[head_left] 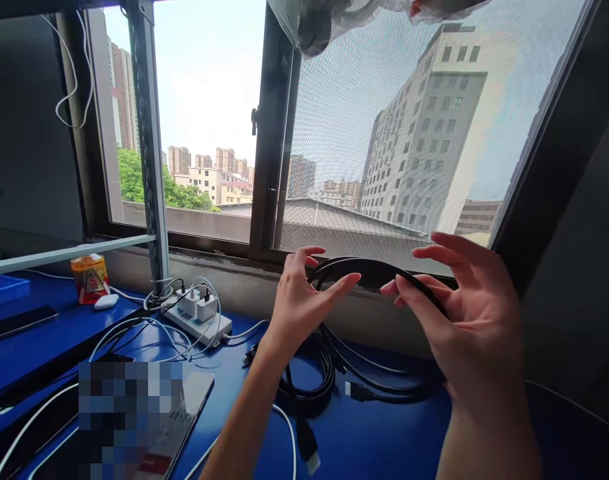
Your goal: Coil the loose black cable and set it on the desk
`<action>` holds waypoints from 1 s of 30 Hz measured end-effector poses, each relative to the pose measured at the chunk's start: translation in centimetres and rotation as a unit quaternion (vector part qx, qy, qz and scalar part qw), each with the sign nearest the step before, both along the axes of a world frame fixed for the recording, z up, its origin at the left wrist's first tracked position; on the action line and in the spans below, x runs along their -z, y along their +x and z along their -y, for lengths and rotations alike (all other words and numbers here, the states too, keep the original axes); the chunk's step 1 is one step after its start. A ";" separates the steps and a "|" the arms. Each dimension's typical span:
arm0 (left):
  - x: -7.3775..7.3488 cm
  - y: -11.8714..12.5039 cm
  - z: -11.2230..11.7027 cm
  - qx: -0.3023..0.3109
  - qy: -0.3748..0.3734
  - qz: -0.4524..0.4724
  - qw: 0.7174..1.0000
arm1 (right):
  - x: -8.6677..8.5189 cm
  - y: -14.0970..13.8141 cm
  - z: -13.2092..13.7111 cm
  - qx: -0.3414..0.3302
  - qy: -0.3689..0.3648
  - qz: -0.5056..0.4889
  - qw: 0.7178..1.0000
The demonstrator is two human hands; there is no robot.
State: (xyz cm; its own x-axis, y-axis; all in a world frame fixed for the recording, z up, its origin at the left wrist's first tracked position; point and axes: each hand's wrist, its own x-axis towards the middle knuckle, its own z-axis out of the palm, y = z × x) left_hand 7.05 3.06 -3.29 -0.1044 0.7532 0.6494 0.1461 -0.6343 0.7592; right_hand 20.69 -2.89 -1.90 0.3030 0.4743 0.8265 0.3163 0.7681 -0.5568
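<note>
A black cable [369,262] arcs between my two raised hands, above the blue table. My left hand [304,293] has its thumb stretched to the right and its fingers bent, with the cable strands running in the gap between them. Around the right end of the arc my right hand [464,307] is curled, its thumb near a fingertip and the other fingers raised. More loops of the cable hang below and rest on the table. A black plug [359,392] with a metal tip lies beneath the hands. Another black plug [307,445] lies nearer me.
A coiled black cable [309,393] lies by my left forearm. Left of it are a white power strip [199,320] with chargers, a dark flat device [197,393] and white cables. Farther left stand an orange-red container [90,279] and a metal shelf post [152,147]. A window [269,167] is behind.
</note>
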 end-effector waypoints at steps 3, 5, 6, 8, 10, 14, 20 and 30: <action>0.6 0.2 -0.9 0.043 -0.049 -0.024 0.998 | -0.2 -0.3 0.8 0.014 0.047 -0.021 0.999; 0.7 0.1 -1.4 0.075 -0.090 -0.031 0.993 | -0.3 -0.5 1.4 0.037 0.068 -0.028 0.997; 0.8 0.0 -1.6 0.091 -0.101 -0.033 0.990 | -0.4 -0.7 1.7 0.049 0.075 -0.032 0.995; 0.9 -0.1 -1.9 0.132 -0.098 -0.031 0.986 | -0.5 -1.0 1.9 0.061 0.089 -0.047 0.993; 0.9 -0.2 -1.9 0.194 -0.091 -0.007 0.977 | -0.5 -1.2 1.8 0.051 0.097 -0.056 0.992; 0.7 -0.3 -2.0 0.279 -0.157 0.114 0.941 | -0.3 -0.5 0.8 0.005 0.036 -0.025 0.999; -0.4 -0.9 -1.1 0.179 -0.147 0.221 0.947 | 0.2 1.3 -0.8 0.056 -0.104 0.019 0.993; -0.3 1.0 -0.3 0.187 -0.194 0.190 0.944 | -0.5 -0.3 0.8 -0.117 -0.125 -0.027 0.985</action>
